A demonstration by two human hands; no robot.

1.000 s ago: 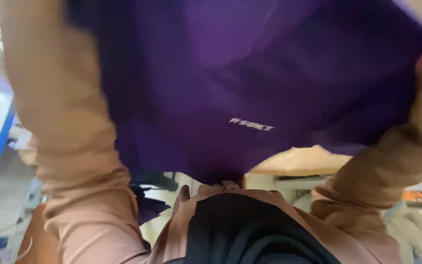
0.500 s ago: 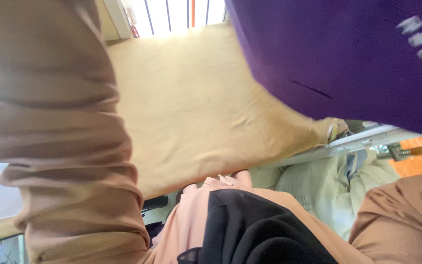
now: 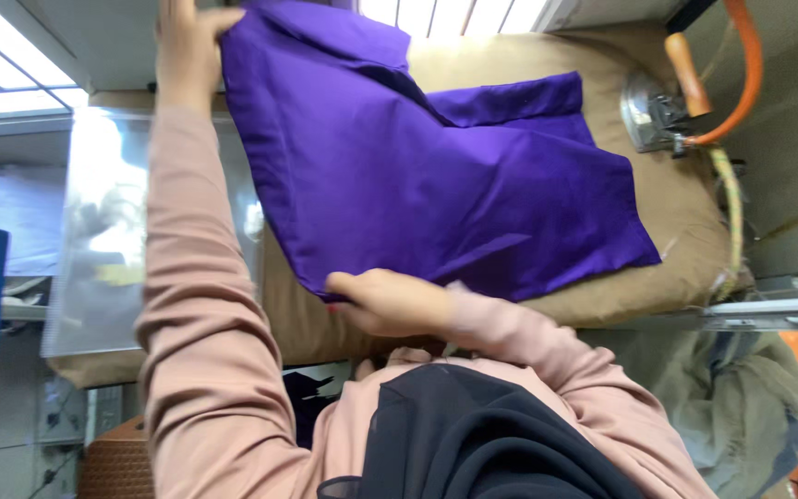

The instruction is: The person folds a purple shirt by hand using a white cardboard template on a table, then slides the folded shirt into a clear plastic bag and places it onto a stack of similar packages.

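Lowered onto the board, purple garment (image 3: 436,176) now lies pinched by fingers (image 3: 348,286).

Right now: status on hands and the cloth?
Left hand grips purple cloth's far corner. Right hand pinches near edge. Cloth on tan padded board; iron beside, apart.

Left hand (image 3: 187,46) and right hand (image 3: 390,300) each pinch an edge of purple garment (image 3: 436,176) spread on tan ironing pad (image 3: 676,240); iron (image 3: 662,111) rests beside.

Tan padded ironing table (image 3: 685,231) beneath a bright barred window (image 3: 436,14); an iron (image 3: 658,111) with an orange hose (image 3: 741,83) rests on it, ceiling light panel (image 3: 2,74) at left.
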